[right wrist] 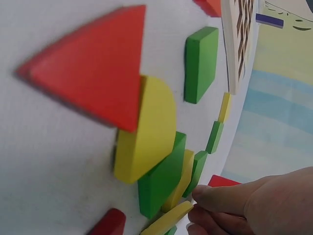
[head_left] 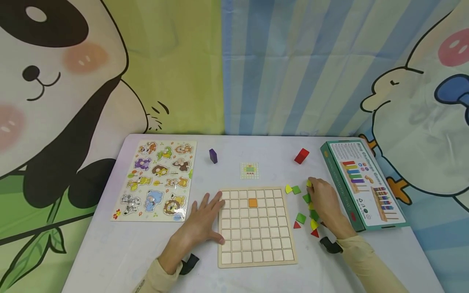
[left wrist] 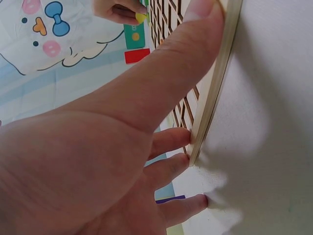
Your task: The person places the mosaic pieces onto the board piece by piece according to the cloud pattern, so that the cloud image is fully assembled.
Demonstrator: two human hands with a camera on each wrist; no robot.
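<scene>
1. In the head view the right hand [head_left: 324, 199] lies over the loose pile of coloured pieces [head_left: 307, 211] to the right of the wooden grid board [head_left: 255, 226], so several pieces beneath it are hidden, and its fingertips hold a small yellow piece [head_left: 309, 183] whose shape cannot be made out.
2. The right wrist view shows the fingertips pinching a flat yellow piece [right wrist: 168, 219] by its edge at the bottom of the frame; the hand is cut off at the right border.
3. That view also shows a red triangle [right wrist: 93, 63] overlapping a yellow half-round [right wrist: 146, 129] and a green square [right wrist: 200, 63], blurred by closeness; these overlaps are hard to see from the head.
4. The left hand [head_left: 203, 221] rests spread flat on the table [head_left: 110, 252], fingers touching the board's left edge.
5. The left wrist view shows the thumb [left wrist: 161, 83] laid along the board's rim and three fingertips butted against it; most of the board is hidden.
6. Only the head view shows the single orange tile [head_left: 253, 202] set in the grid, the small pattern card [head_left: 250, 170], the animal puzzle [head_left: 155, 181], the purple block [head_left: 213, 156], the red block [head_left: 301, 156] and the game box [head_left: 362, 183].
</scene>
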